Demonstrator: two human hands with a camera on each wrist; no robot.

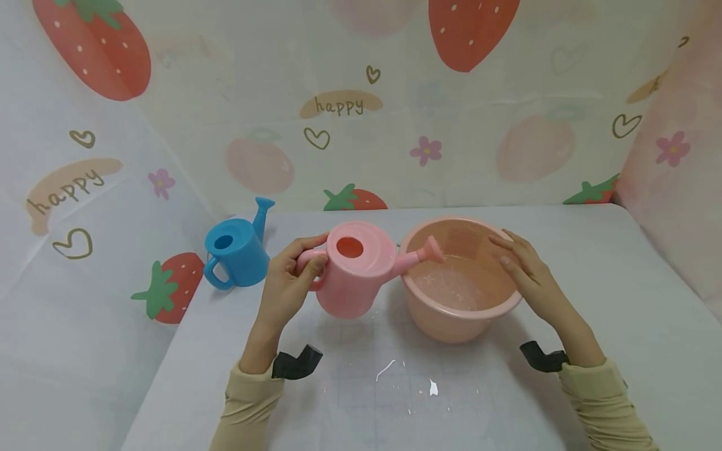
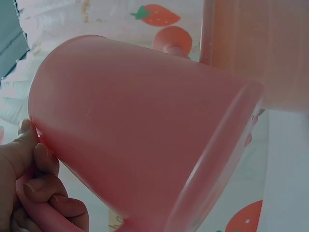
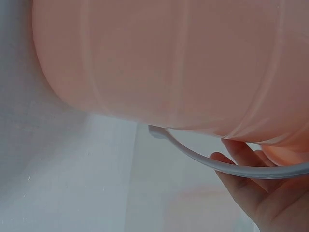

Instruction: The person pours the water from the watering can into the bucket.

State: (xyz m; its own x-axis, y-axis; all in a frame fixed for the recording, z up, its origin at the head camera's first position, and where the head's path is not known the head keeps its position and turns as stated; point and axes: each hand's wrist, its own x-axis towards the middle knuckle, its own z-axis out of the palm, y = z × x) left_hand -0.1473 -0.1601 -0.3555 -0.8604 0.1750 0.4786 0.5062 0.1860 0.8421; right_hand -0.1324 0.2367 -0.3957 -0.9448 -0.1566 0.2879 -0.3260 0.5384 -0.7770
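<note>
A pink watering can (image 1: pixel 350 288) is held off the table by my left hand (image 1: pixel 287 275), which grips its handle. Its spout reaches right, and the sprinkler head is over the opening of a peach bucket (image 1: pixel 445 326). What looks like shallow water lies in the bucket. My right hand (image 1: pixel 530 269) holds the bucket's right rim; in the right wrist view its fingers (image 3: pixel 236 181) are against the outer wall, partly behind a thin grey bail handle (image 3: pixel 260 172). In the left wrist view the can's body (image 2: pixel 130 125) fills the middle, with curled fingers (image 2: pixel 43 188) around the handle.
A blue watering can (image 1: pixel 242 254) stands at the table's left, behind my left hand. Wet spots (image 1: pixel 433 387) glisten on the white tabletop (image 1: pixel 361 413) near the front. Strawberry-printed sheets (image 1: pixel 395 175) wall the back and sides.
</note>
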